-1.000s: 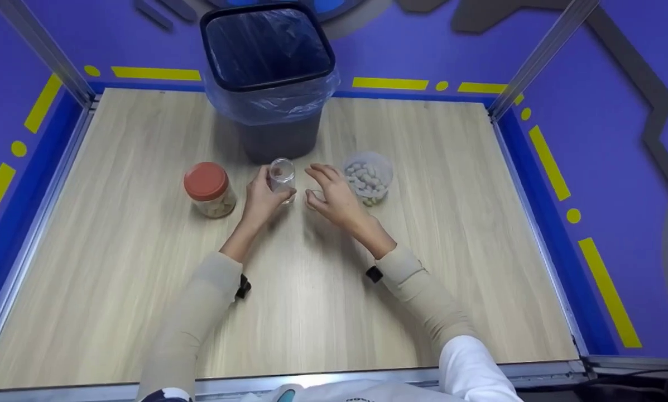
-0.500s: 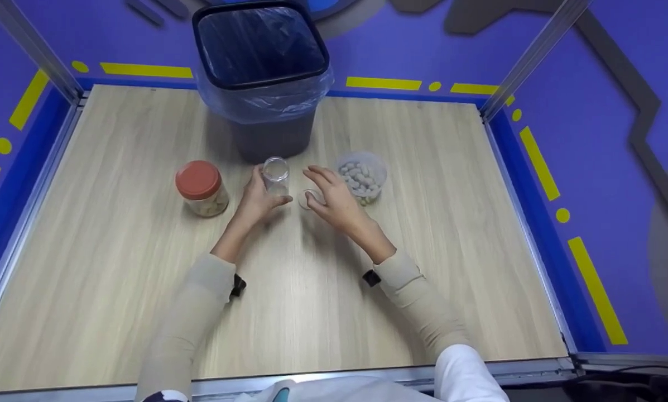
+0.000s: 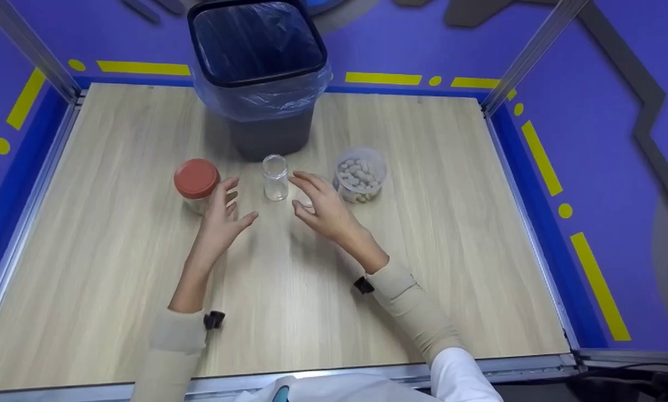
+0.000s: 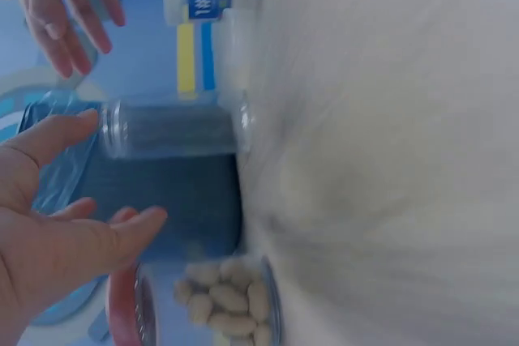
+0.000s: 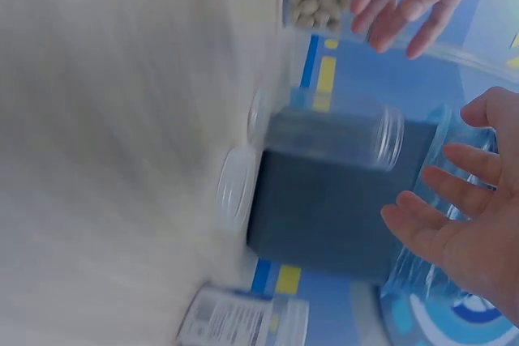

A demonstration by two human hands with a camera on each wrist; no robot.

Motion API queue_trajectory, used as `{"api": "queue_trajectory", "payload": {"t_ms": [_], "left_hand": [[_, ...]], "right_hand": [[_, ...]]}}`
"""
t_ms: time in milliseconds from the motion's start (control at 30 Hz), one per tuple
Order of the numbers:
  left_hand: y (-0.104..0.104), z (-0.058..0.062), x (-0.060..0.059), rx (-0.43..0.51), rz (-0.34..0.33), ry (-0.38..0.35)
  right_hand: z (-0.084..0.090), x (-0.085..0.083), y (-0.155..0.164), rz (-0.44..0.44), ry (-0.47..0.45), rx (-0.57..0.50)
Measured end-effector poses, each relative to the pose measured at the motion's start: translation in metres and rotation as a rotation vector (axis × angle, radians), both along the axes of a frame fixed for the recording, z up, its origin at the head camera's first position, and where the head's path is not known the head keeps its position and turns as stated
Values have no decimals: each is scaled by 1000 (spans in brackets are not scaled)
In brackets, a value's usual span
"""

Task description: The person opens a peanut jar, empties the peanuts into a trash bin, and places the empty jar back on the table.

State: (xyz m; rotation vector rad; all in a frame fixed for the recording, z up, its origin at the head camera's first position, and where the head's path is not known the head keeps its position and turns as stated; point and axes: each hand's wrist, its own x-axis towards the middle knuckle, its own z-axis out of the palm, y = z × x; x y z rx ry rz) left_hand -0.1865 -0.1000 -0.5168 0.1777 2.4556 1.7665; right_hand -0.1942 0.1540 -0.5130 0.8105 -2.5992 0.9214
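Note:
A clear jar [image 3: 276,181] with no lid on it stands upright between the hands. My left hand [image 3: 220,218] is off it, fingers spread and holding nothing, beside a red-lidded jar [image 3: 197,178] of tan oval nuts. Those nuts show plainly in the left wrist view. My right hand [image 3: 331,212] hovers to the right of the clear jar with bent, parted fingers and nothing in its grasp. Below it a round translucent lid [image 5: 235,188] lies on the table next to the clear jar, partly hidden by the fingers in the head view.
A translucent tub [image 3: 360,176] of pale oblong pieces stands right of the right hand; its side bears a label. Behind the jars rises a dark bin [image 3: 272,137] lined with a clear bag. Blue panels [image 3: 579,111] and metal rails border the wooden tabletop [image 3: 423,268].
My left hand has let go of the clear jar and moved left, toward the red-lidded jar. The clear jar stands by itself. My right hand has barely moved.

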Motion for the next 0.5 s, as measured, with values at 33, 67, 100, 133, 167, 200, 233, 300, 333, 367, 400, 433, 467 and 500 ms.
{"api": "queue_trajectory", "payload": {"t_ms": [33, 67, 100, 133, 167, 200, 233, 300, 333, 367, 400, 433, 467, 500], "left_hand": [[-4, 2, 4, 10, 17, 20], [-8, 3, 8, 22, 43, 57], [-12, 3, 11, 42, 79, 98], [-16, 3, 14, 49, 122, 154], [-20, 3, 16, 45, 172, 215], [-25, 1, 17, 47, 226, 269], [-29, 0, 18, 42, 276, 320], [-38, -3, 18, 14, 370, 374], [-43, -5, 18, -21, 406, 376], [-48, -7, 17, -39, 428, 360], [-52, -10, 17, -56, 436, 328], [-57, -13, 16, -81, 433, 286], [-62, -15, 14, -92, 424, 231], [-67, -18, 13, -97, 407, 173]], "right_hand": [[0, 2, -4, 14, 8, -7], [0, 3, -8, 28, 19, -12], [-1, 4, -12, 44, 27, -19], [-2, 5, -17, 59, 35, -21], [-4, 5, -21, 72, 41, -18], [-5, 6, -26, 85, 41, -11], [-7, 6, -31, 95, 40, -1], [-9, 4, -40, 113, 27, 23], [-10, 4, -44, 119, 16, 31], [-11, 3, -48, 126, 4, 34], [-12, 2, -52, 130, -6, 33], [-12, 1, -55, 132, -12, 31], [-12, 0, -57, 133, -17, 27], [-11, -1, -59, 132, -20, 19]]}}
